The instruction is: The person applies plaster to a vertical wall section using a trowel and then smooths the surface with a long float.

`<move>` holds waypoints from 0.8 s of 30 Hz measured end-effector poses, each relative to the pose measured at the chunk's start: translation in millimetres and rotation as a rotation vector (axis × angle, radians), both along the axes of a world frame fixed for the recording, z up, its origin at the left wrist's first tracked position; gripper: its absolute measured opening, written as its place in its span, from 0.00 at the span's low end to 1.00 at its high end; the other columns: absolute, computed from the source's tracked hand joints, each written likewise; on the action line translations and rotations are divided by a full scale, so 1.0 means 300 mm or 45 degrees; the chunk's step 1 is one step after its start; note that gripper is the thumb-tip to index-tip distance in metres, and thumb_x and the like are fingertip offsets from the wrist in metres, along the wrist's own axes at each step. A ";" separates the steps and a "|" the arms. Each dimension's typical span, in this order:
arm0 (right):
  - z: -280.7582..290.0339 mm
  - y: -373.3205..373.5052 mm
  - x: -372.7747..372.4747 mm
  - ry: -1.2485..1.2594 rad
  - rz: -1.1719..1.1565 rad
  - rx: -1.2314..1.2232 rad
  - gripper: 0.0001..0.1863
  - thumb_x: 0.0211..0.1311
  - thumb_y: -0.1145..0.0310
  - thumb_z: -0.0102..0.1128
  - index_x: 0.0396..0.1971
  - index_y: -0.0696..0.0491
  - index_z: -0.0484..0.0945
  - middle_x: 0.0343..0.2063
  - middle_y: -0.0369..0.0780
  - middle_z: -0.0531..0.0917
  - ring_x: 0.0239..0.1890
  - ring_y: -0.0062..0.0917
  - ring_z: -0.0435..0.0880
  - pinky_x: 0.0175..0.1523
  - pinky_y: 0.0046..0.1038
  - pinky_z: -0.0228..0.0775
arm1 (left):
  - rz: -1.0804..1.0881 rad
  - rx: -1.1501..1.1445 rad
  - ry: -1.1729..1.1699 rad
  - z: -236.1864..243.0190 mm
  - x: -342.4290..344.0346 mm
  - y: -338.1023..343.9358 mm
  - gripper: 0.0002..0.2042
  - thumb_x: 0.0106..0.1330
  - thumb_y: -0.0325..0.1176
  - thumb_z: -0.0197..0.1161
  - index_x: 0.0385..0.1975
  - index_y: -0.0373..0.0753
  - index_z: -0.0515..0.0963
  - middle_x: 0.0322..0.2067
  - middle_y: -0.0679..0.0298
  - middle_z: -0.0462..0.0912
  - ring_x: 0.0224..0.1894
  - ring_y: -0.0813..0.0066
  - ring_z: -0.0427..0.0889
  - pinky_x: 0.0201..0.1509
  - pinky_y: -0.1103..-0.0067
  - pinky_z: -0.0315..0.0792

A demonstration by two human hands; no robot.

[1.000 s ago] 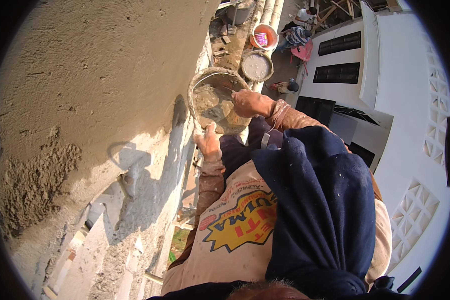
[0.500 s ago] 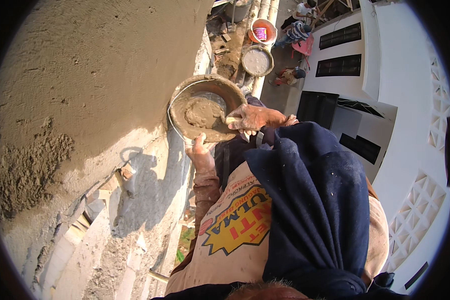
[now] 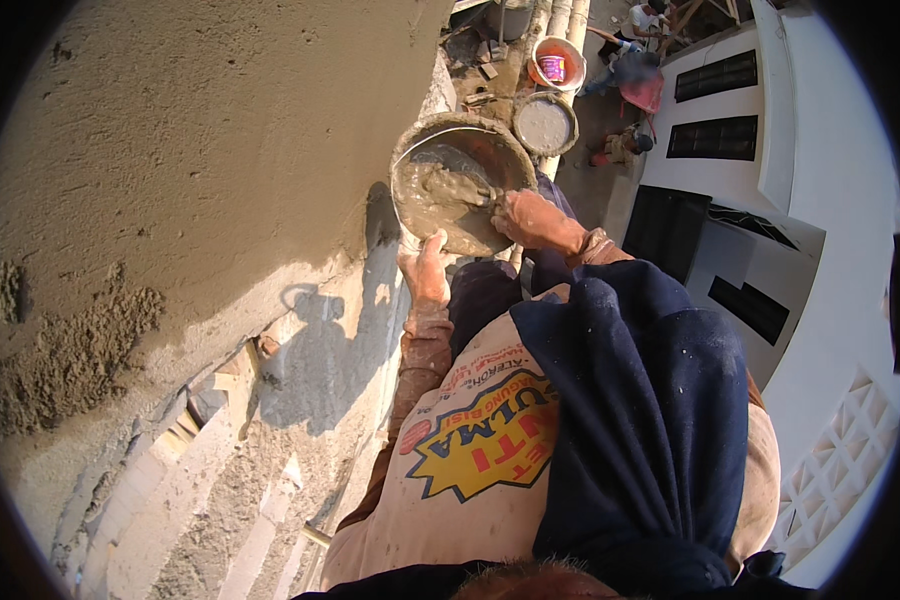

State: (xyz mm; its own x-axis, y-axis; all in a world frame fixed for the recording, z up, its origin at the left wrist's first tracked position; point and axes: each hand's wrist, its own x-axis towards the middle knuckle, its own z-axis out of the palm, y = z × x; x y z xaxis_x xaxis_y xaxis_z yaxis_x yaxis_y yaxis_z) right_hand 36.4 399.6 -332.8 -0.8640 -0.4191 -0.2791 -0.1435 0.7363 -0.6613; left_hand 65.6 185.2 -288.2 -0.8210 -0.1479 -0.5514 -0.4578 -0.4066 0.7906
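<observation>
Against plastered wall (image 3: 170,150), head view: left hand (image 3: 425,272) closed round near rim of mortar pan (image 3: 460,185), holding it up beside wall. Pan holds wet grey mortar (image 3: 440,190). Right hand (image 3: 535,218) reaches into pan from right edge, fingers curled in mortar; whether it grips tool, cannot tell. Dark blue cloth (image 3: 640,400) hangs over person's chest. Far below: orange bucket (image 3: 558,62), round grey pan (image 3: 544,124), people on ground.
</observation>
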 end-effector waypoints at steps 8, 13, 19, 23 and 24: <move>-0.252 0.176 -0.086 -0.135 -0.016 -0.594 0.23 0.62 0.59 0.62 0.49 0.62 0.74 0.32 0.51 0.81 0.33 0.45 0.76 0.41 0.40 0.70 | -0.284 -0.238 -0.125 -0.185 -0.128 0.034 0.19 0.63 0.25 0.61 0.55 0.34 0.73 0.45 0.62 0.81 0.41 0.73 0.82 0.41 0.76 0.80; -0.228 0.287 -0.170 -0.423 -0.134 -0.650 0.27 0.56 0.62 0.61 0.52 0.63 0.71 0.39 0.56 0.80 0.44 0.51 0.79 0.51 0.44 0.70 | -0.418 -0.310 -0.171 -0.234 -0.281 0.081 0.21 0.63 0.26 0.62 0.57 0.36 0.71 0.43 0.63 0.81 0.39 0.72 0.82 0.39 0.75 0.79; -0.233 0.403 -0.264 -0.435 -0.313 -0.725 0.25 0.59 0.61 0.60 0.52 0.61 0.73 0.43 0.57 0.80 0.48 0.52 0.78 0.54 0.44 0.70 | -0.326 0.085 -0.307 -0.273 -0.502 0.229 0.29 0.60 0.21 0.56 0.65 0.40 0.63 0.52 0.58 0.76 0.51 0.61 0.79 0.50 0.62 0.80; -0.266 0.458 -0.302 -0.468 -0.509 -0.698 0.26 0.59 0.61 0.62 0.54 0.62 0.72 0.43 0.58 0.80 0.49 0.52 0.79 0.54 0.44 0.70 | -0.315 0.191 -0.334 -0.363 -0.614 0.283 0.33 0.58 0.18 0.55 0.66 0.42 0.60 0.55 0.57 0.74 0.55 0.56 0.78 0.57 0.56 0.76; -0.279 0.467 -0.315 -0.496 -0.544 -0.735 0.26 0.59 0.61 0.62 0.53 0.62 0.72 0.43 0.58 0.80 0.49 0.52 0.79 0.54 0.43 0.70 | -0.308 0.226 -0.332 -0.383 -0.638 0.296 0.33 0.58 0.18 0.55 0.67 0.43 0.60 0.55 0.57 0.74 0.55 0.56 0.77 0.58 0.55 0.75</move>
State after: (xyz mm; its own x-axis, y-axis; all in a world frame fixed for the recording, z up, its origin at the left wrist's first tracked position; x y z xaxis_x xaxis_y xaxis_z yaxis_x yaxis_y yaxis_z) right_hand -58.0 539.8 -416.5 -0.8673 -0.2451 -0.4332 0.3907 0.2039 -0.8976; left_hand -125.6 273.8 -403.0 -0.6495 0.1489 -0.7456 -0.7332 -0.3821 0.5624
